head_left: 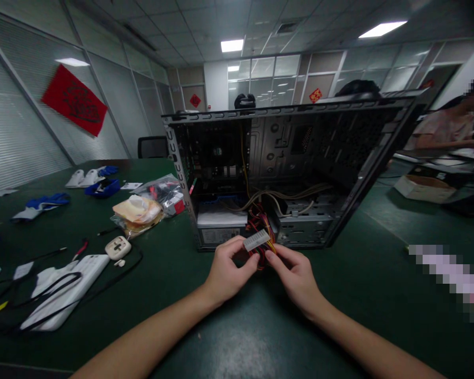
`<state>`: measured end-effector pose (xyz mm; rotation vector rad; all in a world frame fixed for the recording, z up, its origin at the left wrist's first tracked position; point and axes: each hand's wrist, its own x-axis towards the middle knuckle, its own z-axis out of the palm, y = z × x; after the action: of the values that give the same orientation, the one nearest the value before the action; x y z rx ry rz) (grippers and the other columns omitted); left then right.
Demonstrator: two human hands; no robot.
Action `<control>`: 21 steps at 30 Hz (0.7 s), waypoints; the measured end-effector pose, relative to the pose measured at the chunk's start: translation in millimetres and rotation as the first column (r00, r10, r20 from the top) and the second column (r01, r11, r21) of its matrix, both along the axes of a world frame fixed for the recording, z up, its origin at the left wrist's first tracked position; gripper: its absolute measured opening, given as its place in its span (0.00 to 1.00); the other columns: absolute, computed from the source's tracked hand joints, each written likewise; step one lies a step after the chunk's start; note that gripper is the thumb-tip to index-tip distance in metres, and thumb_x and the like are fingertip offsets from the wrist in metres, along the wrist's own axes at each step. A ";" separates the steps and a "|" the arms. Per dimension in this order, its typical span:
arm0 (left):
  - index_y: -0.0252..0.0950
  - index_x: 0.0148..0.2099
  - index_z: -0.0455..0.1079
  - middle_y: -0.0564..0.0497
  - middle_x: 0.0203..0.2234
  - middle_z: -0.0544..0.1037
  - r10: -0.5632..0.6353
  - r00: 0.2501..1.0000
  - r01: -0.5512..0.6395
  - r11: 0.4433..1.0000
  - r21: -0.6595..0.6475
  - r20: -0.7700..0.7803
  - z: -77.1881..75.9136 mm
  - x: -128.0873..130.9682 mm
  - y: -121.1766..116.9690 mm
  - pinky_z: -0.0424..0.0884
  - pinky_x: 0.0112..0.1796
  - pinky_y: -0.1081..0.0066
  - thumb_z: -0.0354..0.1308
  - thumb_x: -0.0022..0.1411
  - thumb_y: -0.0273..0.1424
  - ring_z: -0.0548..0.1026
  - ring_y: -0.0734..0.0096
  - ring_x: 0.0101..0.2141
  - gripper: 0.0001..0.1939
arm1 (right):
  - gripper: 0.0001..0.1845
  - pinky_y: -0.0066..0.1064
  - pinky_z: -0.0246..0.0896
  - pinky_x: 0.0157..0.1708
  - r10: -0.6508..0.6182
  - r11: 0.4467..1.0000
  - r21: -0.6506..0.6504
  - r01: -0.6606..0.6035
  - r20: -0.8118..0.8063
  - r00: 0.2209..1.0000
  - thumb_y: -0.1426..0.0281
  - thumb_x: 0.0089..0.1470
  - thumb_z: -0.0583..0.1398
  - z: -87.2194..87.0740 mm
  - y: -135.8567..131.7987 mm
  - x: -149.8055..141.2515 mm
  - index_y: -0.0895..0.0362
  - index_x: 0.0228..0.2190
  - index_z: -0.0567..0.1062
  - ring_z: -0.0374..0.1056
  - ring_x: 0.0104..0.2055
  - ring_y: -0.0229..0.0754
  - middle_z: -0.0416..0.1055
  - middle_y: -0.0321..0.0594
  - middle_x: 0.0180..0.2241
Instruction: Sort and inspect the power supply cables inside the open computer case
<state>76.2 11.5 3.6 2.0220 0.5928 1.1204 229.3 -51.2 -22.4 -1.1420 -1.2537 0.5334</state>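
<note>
In the head view, two hands work before one open computer case [284, 110]: the left hand [228, 269] pinches one white connector [256, 240], and the right hand [299, 275] grasps the single bundle of coloured wires [256, 216] trailing from it, just outside the case. On the table's left lie one white earbud case [117, 247] and one earbud [119, 262].

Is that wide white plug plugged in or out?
Out: the left hand holds the white power connector in front of the computer case, joined to no socket.
</note>
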 end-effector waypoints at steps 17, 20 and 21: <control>0.34 0.35 0.70 0.50 0.30 0.72 -0.030 1.000 0.031 0.999 0.045 -0.009 -7.1 0.5 0.9 0.68 0.37 0.70 0.55 0.64 0.29 0.70 0.67 0.34 0.05 | 0.13 0.35 0.72 0.36 -0.019 0.999 0.033 0.016 0.099 0.995 0.63 0.57 0.61 -1.7 0.2 -0.4 0.56 0.38 0.83 0.76 0.36 0.47 0.80 0.44 0.37; 0.34 0.34 0.71 0.50 0.30 0.72 -0.020 1.000 0.020 1.000 0.002 0.006 -6.7 0.8 -0.7 0.67 0.36 0.71 0.57 0.63 0.30 0.70 0.68 0.33 0.06 | 0.12 0.36 0.73 0.37 -0.030 0.999 0.045 0.026 0.086 0.996 0.64 0.57 0.62 -1.6 0.0 -1.3 0.55 0.38 0.83 0.76 0.37 0.48 0.80 0.44 0.37; 0.33 0.34 0.71 0.50 0.30 0.72 -0.016 1.000 0.016 1.000 -0.007 0.010 -6.1 0.9 -1.0 0.67 0.36 0.72 0.58 0.63 0.30 0.70 0.68 0.33 0.06 | 0.12 0.36 0.73 0.38 -0.037 0.998 0.050 0.033 0.084 0.996 0.63 0.57 0.62 -1.8 0.0 -1.5 0.55 0.38 0.83 0.76 0.37 0.48 0.80 0.44 0.37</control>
<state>77.0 10.5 -2.4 2.0100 0.5741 1.1172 227.8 -51.1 -24.2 -1.1535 -1.3102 0.4293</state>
